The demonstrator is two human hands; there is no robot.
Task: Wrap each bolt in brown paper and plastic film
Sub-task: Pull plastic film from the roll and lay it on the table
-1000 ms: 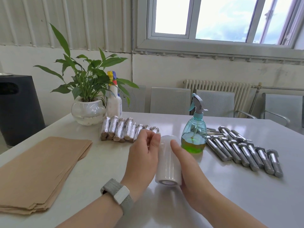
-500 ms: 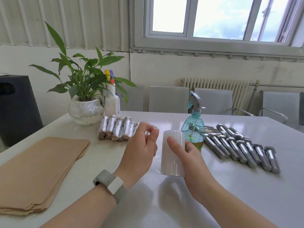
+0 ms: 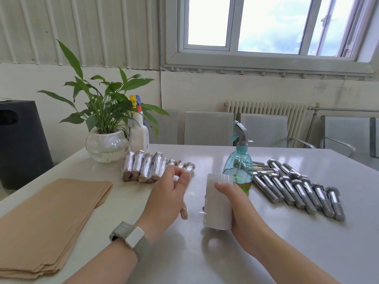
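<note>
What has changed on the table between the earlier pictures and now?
The left hand let go of the white roll of plastic film and drew away leftward, fingers loosely curled. The right hand alone grips the roll, now lifted upright. Brown paper stack, wrapped bolts and bare steel bolts stayed.

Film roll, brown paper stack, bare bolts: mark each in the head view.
film roll [image 3: 217, 203], head view, point on its white side wall, left of the gripping fingers
brown paper stack [image 3: 51, 218], head view, middle of the top sheet
bare bolts [image 3: 297, 189], head view, shank of a middle bolt
</note>
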